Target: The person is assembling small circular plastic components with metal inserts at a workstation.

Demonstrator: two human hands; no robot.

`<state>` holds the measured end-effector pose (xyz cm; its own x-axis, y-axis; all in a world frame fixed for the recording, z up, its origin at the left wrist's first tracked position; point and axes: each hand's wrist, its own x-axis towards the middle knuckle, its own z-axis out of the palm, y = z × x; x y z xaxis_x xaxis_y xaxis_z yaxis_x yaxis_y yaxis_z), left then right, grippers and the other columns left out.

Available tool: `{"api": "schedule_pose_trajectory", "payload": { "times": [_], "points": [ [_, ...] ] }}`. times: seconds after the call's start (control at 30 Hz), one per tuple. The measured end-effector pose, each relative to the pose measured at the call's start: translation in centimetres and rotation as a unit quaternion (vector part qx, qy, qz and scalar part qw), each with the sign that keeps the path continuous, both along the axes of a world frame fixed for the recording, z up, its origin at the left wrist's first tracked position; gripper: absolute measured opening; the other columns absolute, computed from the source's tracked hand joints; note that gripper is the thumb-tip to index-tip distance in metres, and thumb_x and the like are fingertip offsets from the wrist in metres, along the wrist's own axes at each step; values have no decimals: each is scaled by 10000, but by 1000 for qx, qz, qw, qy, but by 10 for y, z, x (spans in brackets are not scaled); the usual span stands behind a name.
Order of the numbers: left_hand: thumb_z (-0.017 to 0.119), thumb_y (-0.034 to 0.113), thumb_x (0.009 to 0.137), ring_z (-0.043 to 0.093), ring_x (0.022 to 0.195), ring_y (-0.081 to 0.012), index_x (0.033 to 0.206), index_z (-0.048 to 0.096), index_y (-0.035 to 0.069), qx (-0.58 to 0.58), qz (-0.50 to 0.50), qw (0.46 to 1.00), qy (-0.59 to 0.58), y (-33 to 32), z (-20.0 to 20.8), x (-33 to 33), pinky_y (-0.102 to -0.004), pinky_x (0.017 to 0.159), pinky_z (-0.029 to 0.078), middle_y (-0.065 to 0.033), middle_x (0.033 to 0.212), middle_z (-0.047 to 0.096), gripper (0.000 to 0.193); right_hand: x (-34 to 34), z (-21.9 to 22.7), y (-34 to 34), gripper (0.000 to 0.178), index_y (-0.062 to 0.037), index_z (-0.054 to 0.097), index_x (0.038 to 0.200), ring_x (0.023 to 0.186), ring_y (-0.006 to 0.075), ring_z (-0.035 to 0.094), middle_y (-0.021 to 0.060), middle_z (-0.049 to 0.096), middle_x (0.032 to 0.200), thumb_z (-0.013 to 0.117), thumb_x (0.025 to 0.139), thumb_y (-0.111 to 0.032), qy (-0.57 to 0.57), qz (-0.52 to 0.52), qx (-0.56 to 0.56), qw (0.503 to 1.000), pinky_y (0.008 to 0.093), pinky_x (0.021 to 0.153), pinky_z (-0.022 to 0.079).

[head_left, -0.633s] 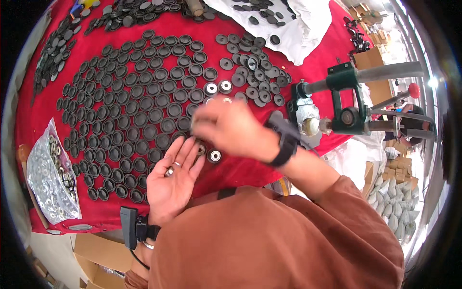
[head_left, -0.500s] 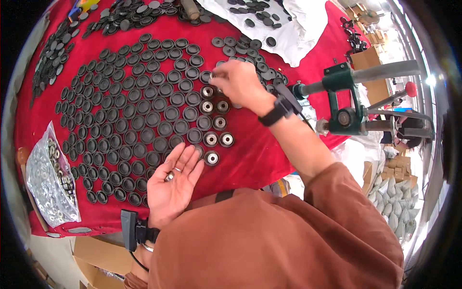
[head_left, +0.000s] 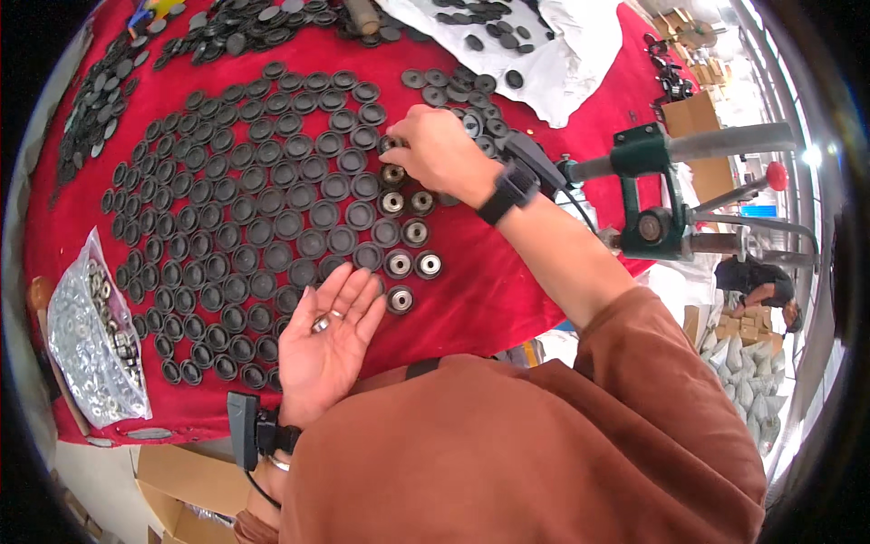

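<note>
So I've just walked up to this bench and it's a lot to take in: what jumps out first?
Rows of black round caps cover the red cloth at centre. The right hand reaches to a cap at the rows' right edge, where several hold silvery rings. The left hand lies palm up near the front with small metal rings on it; a green press stands at right.

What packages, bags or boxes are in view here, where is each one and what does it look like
Clear plastic bag: left edge of the red table, lumpy, full of small silver metal rings.
Cardboard boxes: under the table's near edge at lower left, plain brown, flaps open.
Cardboard boxes: beyond the table at upper right, brown, stacked.
White sacks: on the floor at right, rounded, laid in rows.
No screens or signs show.
</note>
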<state>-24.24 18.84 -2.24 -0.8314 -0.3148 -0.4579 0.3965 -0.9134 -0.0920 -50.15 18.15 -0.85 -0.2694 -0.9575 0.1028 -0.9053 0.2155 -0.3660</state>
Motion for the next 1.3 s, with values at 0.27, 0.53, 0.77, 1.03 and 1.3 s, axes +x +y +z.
{"api": "schedule_pose_trajectory", "payload": {
  "times": [0.27,0.53,0.77,1.03,1.3],
  "points": [
    [274,402,971,440,1181,-226,1200,448,-16,14,8,984,176,4,-25,7,-400,1013,363,-135,1212,494,508,123,25,49,145,-38,673,839,651,254,604,119,627,735,676,716,-114,-355,135,31,924,324,589,491],
    [269,483,950,396,1211,-275,1295,332,-22,-32,-3,998,51,2,13,1,-420,1045,307,-151,1280,422,615,98,31,46,196,-38,656,914,713,160,639,107,614,813,647,721,-73,-388,56,96,915,296,628,506],
    [255,442,962,440,1190,-307,1250,435,-12,-50,-55,997,23,2,7,11,-451,1035,328,-195,1237,486,568,36,-2,15,182,-9,670,827,777,355,599,188,610,797,657,700,-138,-76,52,-13,996,420,710,485],
    [311,386,963,483,1145,-301,1201,477,-31,-57,-14,998,-7,2,12,29,-447,1011,361,-196,1175,532,509,38,-13,0,145,-51,675,773,782,317,577,155,596,793,629,722,-178,-6,202,-50,978,395,680,477],
    [442,156,946,601,857,-159,1083,560,-22,-533,125,681,-486,-77,47,95,-285,733,511,-102,958,617,254,40,2,14,209,11,627,860,805,333,563,172,560,856,691,693,-98,-42,111,-13,993,393,704,468]
  ]
}}
